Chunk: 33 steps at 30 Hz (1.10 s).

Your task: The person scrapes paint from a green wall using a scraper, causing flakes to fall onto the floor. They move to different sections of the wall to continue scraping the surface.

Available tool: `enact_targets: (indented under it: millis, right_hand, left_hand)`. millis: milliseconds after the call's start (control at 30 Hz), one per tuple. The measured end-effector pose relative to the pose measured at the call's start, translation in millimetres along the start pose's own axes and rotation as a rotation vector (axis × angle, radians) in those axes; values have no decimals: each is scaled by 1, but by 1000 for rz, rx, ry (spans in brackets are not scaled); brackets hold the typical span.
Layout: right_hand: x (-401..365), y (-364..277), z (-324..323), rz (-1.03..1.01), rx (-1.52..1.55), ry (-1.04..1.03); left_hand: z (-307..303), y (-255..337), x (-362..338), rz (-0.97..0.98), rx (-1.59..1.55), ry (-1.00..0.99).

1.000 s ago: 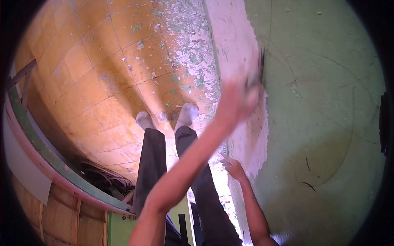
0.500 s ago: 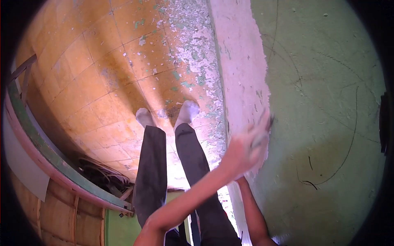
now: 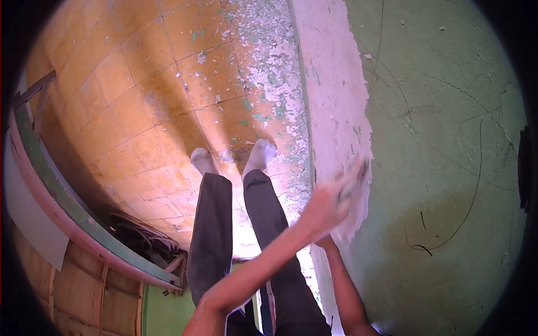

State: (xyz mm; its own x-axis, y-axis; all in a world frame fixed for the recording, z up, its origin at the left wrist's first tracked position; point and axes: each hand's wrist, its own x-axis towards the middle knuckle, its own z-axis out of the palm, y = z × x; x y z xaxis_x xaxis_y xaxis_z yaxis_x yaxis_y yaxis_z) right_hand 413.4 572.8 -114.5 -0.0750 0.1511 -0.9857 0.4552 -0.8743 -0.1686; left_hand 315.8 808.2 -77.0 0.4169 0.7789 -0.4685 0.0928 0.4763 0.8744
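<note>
Reaching across from the lower left, my left hand (image 3: 330, 206) is closed round a thin scraper-like tool (image 3: 354, 182), blurred by motion. The tool's dark tip lies at the ragged border between the pale bare strip (image 3: 336, 89) and the green painted wall (image 3: 443, 151). My right hand (image 3: 325, 242) is low beside the wall, mostly hidden behind my left wrist, so its fingers cannot be made out.
Paint flakes (image 3: 274, 73) litter the orange tiled floor (image 3: 151, 106) along the wall's foot. My feet in light socks (image 3: 261, 154) stand there. A curved green and pink edge (image 3: 84, 224) and a dark tangled heap (image 3: 143, 241) are at the left.
My left hand and the tool have shifted slightly down and left along the bare strip. The view has moved a little.
</note>
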Motion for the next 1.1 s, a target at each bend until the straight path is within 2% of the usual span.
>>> enact_targets:
  millis: [33, 100, 200, 300, 367, 433, 467, 533, 600, 667, 700, 733, 767, 833, 867, 967, 1067, 1100]
  right_hand:
    - [3, -1, -2, 15, 52, -41]
    - [6, -6, -9, 72, 208, -172]
    - [2, -3, -8, 23, 242, -43]
    - [-1, 13, 12, -236, 66, 288]
    - [5, 15, 13, -257, 173, 231]
    - [-8, -31, -7, -79, 46, 33]
    - [0, -24, -7, 18, 115, -59]
    - [8, -4, -5, -12, 185, -63]
    - [5, 1, -7, -6, 236, -59]
    - [1, 19, 2, -96, 163, 102]
    - [-1, 12, 3, -121, 122, 174]
    - [-4, 1, 4, -143, 79, 246]
    - [-6, -9, 0, -79, 97, 145]
    - [-2, -20, -5, 49, 132, -63]
    - [3, -8, -1, -4, 156, -66]
    - [1, -2, -6, -18, 192, -37]
    - [-5, -5, -9, 22, 95, 21]
    - [-8, -11, -9, 51, 49, 39]
  left_hand:
    - [-6, -12, 28, 80, 50, 48]
    - [-31, 3, 80, 40, 118, 79]
    - [-33, 27, 89, 42, -14, 103]
    - [-11, 22, 30, -24, -69, 49]
    - [-12, 19, 22, -50, -56, 5]
    - [-20, 11, 43, -13, 71, 45]
    - [-27, 2, 73, 37, 181, 102]
    - [-50, 32, 104, 90, 61, 80]
    - [-45, 32, 93, 105, 36, 31]
    - [-15, 4, 46, 93, 53, 35]
    - [-14, 14, 29, 28, 22, -44]
    - [-15, 17, 33, 42, 10, -12]
    - [-17, 19, 36, 47, -1, 25]
    - [-37, 19, 88, 46, 75, 100]
    - [-44, 19, 110, 47, 109, 131]
    - [-50, 23, 115, 159, 42, 136]
    - [-21, 18, 59, 136, -20, 120]
    - [-22, 21, 60, 114, -6, 118]
